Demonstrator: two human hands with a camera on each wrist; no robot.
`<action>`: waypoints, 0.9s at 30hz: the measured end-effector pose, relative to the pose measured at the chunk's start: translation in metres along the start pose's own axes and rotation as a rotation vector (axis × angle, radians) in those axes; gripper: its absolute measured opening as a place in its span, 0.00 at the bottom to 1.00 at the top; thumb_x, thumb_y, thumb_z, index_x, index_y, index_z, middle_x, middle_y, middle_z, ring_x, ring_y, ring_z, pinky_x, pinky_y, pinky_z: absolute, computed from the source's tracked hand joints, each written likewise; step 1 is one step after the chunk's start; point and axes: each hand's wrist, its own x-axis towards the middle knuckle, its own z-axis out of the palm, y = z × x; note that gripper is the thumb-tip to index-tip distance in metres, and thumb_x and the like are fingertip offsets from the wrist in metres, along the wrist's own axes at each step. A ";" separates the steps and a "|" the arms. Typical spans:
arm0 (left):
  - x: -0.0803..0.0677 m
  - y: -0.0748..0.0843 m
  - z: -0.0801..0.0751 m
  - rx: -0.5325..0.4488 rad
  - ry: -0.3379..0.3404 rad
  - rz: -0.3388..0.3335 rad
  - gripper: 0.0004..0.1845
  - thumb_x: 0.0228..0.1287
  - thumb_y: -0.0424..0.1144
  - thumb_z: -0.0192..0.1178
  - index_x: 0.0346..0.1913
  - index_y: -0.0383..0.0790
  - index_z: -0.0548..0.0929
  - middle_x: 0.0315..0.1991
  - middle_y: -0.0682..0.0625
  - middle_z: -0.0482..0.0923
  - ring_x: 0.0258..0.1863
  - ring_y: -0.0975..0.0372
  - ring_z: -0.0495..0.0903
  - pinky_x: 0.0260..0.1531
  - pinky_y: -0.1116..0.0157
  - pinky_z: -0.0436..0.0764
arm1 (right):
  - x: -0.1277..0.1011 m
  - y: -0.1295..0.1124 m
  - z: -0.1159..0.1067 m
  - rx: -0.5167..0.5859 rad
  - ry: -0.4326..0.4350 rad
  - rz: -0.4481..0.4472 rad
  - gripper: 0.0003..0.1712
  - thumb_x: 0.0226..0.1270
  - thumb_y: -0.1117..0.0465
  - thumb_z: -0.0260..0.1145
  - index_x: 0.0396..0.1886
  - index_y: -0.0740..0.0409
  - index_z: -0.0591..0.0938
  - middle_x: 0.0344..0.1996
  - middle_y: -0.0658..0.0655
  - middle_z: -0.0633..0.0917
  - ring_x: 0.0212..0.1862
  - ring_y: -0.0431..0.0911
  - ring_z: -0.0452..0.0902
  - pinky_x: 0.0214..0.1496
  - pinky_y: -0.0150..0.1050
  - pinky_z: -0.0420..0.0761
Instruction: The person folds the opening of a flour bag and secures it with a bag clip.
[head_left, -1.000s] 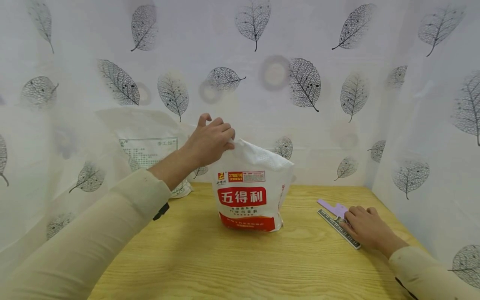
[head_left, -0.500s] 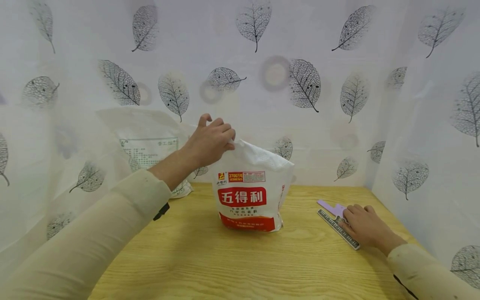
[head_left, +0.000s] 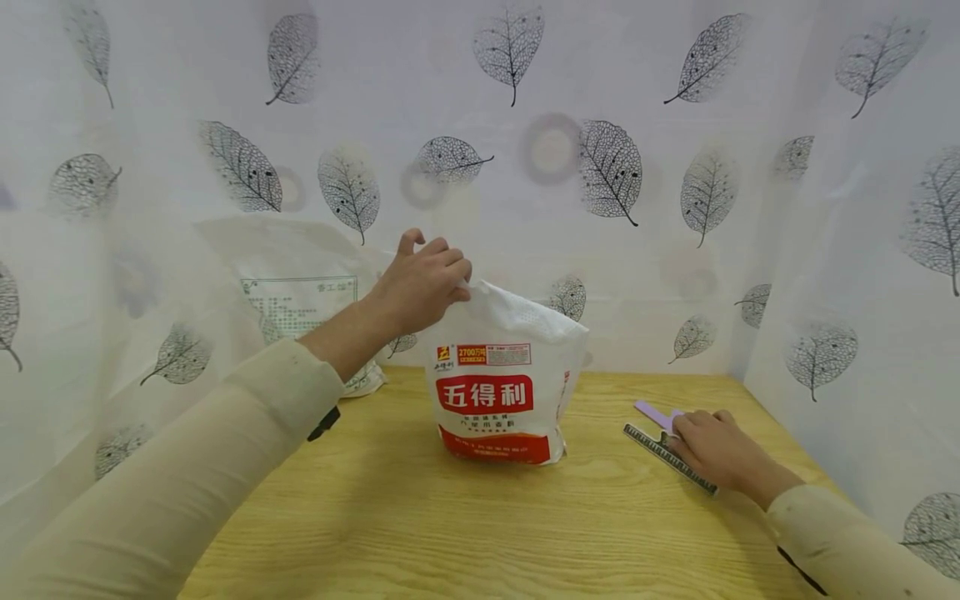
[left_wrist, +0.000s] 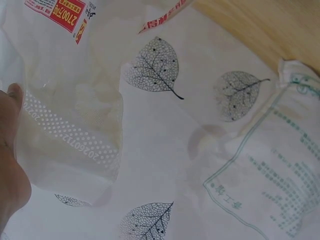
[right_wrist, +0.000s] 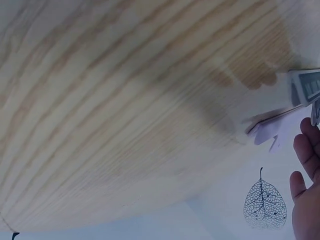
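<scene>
Left hand (head_left: 423,285): we pinch the white bag (head_left: 498,379) by its top corner, below our fingers.
Right hand (head_left: 718,450): our bent fingers grip the black-and-white clip (head_left: 660,452).
Purple clip (head_left: 651,412): partly behind those fingers.

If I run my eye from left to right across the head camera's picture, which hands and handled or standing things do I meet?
Green-printed bag → left hand → red-labelled white bag → patterned clip → right hand.
</scene>
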 end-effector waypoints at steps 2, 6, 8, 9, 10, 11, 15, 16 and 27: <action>0.000 0.000 0.000 0.000 -0.001 -0.002 0.12 0.69 0.48 0.62 0.45 0.43 0.82 0.45 0.51 0.83 0.51 0.55 0.74 0.64 0.45 0.56 | 0.002 -0.002 -0.001 0.005 0.005 -0.009 0.14 0.71 0.57 0.64 0.29 0.43 0.69 0.23 0.39 0.65 0.30 0.37 0.64 0.41 0.47 0.66; -0.001 0.001 -0.001 -0.004 -0.003 -0.002 0.12 0.69 0.47 0.63 0.46 0.43 0.82 0.46 0.50 0.83 0.51 0.55 0.74 0.63 0.45 0.56 | 0.004 -0.004 -0.004 -0.003 0.000 -0.032 0.14 0.70 0.57 0.65 0.29 0.43 0.69 0.23 0.39 0.65 0.30 0.37 0.63 0.41 0.46 0.66; -0.001 0.001 -0.002 -0.006 -0.002 -0.001 0.12 0.69 0.47 0.63 0.46 0.43 0.82 0.46 0.50 0.84 0.51 0.55 0.74 0.63 0.45 0.56 | 0.005 -0.005 -0.005 -0.011 -0.003 -0.041 0.15 0.70 0.57 0.66 0.28 0.43 0.68 0.23 0.38 0.65 0.30 0.36 0.62 0.40 0.46 0.65; -0.001 0.001 -0.002 -0.006 -0.001 0.000 0.12 0.69 0.47 0.63 0.46 0.42 0.82 0.46 0.50 0.84 0.51 0.55 0.74 0.63 0.45 0.56 | 0.005 -0.006 -0.005 -0.011 -0.004 -0.044 0.15 0.70 0.56 0.66 0.28 0.43 0.68 0.23 0.38 0.65 0.30 0.36 0.62 0.40 0.46 0.65; -0.001 0.001 -0.002 -0.004 -0.001 0.001 0.12 0.69 0.47 0.63 0.46 0.42 0.82 0.46 0.50 0.84 0.51 0.55 0.74 0.63 0.45 0.56 | 0.005 -0.006 -0.006 -0.013 -0.002 -0.044 0.15 0.70 0.57 0.66 0.28 0.43 0.68 0.23 0.38 0.65 0.30 0.36 0.62 0.40 0.46 0.65; -0.001 0.001 -0.002 -0.004 0.000 0.001 0.12 0.69 0.47 0.63 0.46 0.42 0.82 0.46 0.50 0.84 0.51 0.55 0.74 0.63 0.45 0.56 | 0.006 -0.007 -0.007 -0.014 -0.003 -0.043 0.15 0.70 0.57 0.66 0.29 0.43 0.68 0.24 0.38 0.65 0.30 0.36 0.62 0.40 0.46 0.65; -0.001 0.000 -0.001 -0.003 0.001 0.001 0.12 0.69 0.47 0.63 0.46 0.43 0.82 0.46 0.50 0.84 0.51 0.55 0.74 0.63 0.45 0.56 | 0.009 -0.008 -0.012 0.000 -0.003 -0.030 0.13 0.71 0.57 0.65 0.29 0.44 0.70 0.24 0.40 0.66 0.30 0.38 0.61 0.41 0.47 0.65; -0.001 0.000 -0.001 -0.004 0.000 0.001 0.12 0.69 0.47 0.63 0.46 0.43 0.82 0.45 0.50 0.83 0.51 0.55 0.74 0.63 0.45 0.56 | 0.009 -0.008 -0.014 0.000 0.000 -0.026 0.13 0.70 0.57 0.65 0.29 0.44 0.70 0.24 0.40 0.66 0.30 0.38 0.62 0.40 0.47 0.65; -0.001 0.001 -0.001 0.003 -0.008 -0.001 0.12 0.70 0.47 0.62 0.46 0.43 0.82 0.46 0.50 0.83 0.52 0.55 0.74 0.64 0.45 0.56 | 0.016 -0.007 -0.027 0.032 0.051 -0.028 0.10 0.69 0.60 0.66 0.31 0.45 0.73 0.25 0.40 0.69 0.32 0.39 0.66 0.40 0.47 0.65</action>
